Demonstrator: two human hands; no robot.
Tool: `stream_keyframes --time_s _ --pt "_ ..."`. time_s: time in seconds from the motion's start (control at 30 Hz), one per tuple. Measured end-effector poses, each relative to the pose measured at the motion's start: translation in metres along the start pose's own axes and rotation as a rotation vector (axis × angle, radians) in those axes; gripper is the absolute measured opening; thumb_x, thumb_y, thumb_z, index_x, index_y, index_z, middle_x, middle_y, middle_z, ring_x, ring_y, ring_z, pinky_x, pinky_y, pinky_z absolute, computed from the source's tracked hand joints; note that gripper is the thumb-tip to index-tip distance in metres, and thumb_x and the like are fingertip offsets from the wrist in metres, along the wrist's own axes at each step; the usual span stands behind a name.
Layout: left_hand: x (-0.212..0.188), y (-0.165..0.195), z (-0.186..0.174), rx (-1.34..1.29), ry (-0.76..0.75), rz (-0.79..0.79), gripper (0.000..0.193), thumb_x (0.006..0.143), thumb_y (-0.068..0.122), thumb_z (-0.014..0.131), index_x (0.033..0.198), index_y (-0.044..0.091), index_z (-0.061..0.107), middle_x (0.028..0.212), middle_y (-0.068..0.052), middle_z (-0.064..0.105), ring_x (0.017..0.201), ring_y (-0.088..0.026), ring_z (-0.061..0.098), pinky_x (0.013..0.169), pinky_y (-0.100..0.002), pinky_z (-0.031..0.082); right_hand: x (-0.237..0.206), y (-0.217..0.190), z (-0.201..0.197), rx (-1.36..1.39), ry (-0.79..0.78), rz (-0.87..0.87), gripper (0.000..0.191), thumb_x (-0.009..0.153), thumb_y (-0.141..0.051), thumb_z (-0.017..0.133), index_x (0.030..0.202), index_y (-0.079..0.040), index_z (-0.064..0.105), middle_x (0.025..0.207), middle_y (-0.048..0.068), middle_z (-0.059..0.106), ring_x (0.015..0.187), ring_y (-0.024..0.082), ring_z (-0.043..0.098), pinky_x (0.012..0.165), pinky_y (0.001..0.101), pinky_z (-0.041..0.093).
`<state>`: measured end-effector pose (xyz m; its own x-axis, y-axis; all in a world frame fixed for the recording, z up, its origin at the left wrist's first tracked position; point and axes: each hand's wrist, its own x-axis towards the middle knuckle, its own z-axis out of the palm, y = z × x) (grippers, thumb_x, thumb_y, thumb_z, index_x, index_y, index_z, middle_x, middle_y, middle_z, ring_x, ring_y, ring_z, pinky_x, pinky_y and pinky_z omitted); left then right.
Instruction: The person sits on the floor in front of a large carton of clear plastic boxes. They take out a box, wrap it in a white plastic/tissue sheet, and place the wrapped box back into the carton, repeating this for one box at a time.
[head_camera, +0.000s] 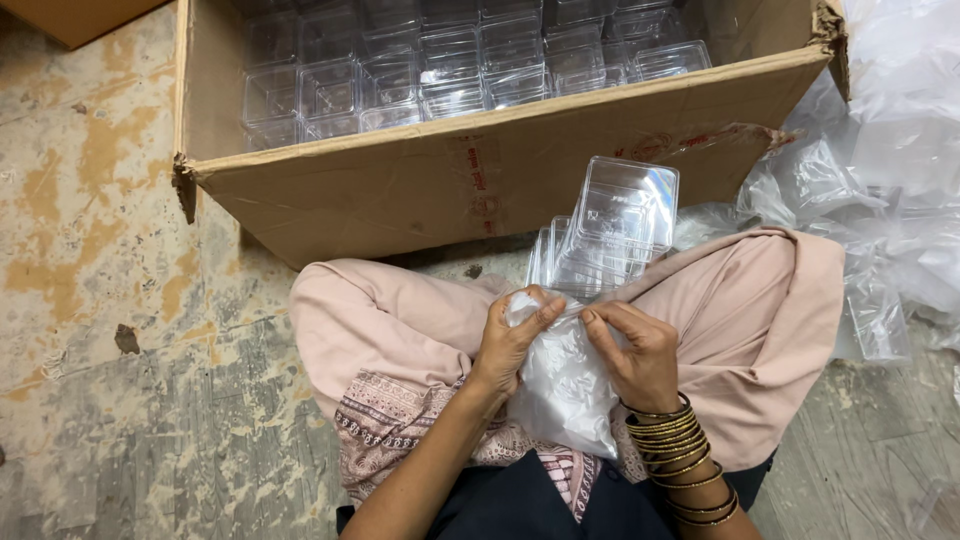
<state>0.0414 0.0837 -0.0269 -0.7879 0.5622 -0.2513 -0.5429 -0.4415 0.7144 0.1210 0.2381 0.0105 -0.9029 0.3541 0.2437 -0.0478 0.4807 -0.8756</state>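
Both hands, left hand (508, 340) and right hand (640, 355), pinching plastic bag (565, 385) mouth | clear containers (610, 235) just beyond fingers | risk: stack slipping, thin film tearing

Ahead of me a cardboard box (480, 180) sat on the worn floor (110, 300), clear bags (880, 200) piled at its right.

A thin, clear plastic bag (565, 385) lies crumpled in the lap, its open top pinched between the fingers of both hands. A stack of clear, square plastic boxes (610, 235) rises from the bag's mouth, tilted away toward the cardboard carton. The topmost box stands highest, and its flat face catches the light.
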Motion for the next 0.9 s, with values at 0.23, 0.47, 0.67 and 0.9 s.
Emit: stream_keyframes --time_s 0.23,0.47,0.67,0.9 --pt "0.002 0.001 0.001 0.125 0.016 0.014 0.010 0.091 0.012 0.078 0.092 0.007 0.069 0.088 0.000 0.072 0.080 -0.006 0.066 0.075 -0.022 0.053 0.000 0.000 -0.002 -0.043 0.000 -0.052 0.017 0.096 -0.015 0.068 0.102 -0.001 0.078 0.092 0.010 0.078 0.079 0.018 0.076 0.070 0.0288 0.058" --pt "0.002 0.001 0.001 0.096 0.027 -0.015 0.009 0.090 0.013 0.076 0.090 0.009 0.068 0.085 0.004 0.069 0.079 -0.004 0.063 0.073 -0.021 0.051 0.001 -0.002 0.001 0.001 0.029 -0.116 0.018 0.093 -0.014 0.070 0.103 0.001 0.075 0.096 0.012 0.076 0.085 0.019 0.075 0.075 0.0299 0.059" --pt "-0.001 0.002 0.002 0.112 -0.017 0.001 0.013 0.095 0.014 0.077 0.089 0.007 0.068 0.083 0.002 0.066 0.076 -0.005 0.060 0.070 -0.022 0.049 -0.002 0.004 0.004 -0.051 0.040 -0.038 0.012 0.096 -0.013 0.070 0.099 -0.002 0.076 0.090 0.008 0.077 0.080 0.016 0.075 0.072 0.0285 0.058" --pt "0.002 -0.001 0.004 0.138 0.062 0.018 0.011 0.084 0.020 0.075 0.089 0.010 0.070 0.087 0.003 0.073 0.082 -0.004 0.067 0.078 -0.020 0.053 -0.005 0.015 0.008 0.014 0.011 0.016 0.030 0.087 -0.014 0.076 0.112 0.000 0.068 0.090 0.008 0.075 0.079 0.016 0.073 0.072 0.0275 0.059"
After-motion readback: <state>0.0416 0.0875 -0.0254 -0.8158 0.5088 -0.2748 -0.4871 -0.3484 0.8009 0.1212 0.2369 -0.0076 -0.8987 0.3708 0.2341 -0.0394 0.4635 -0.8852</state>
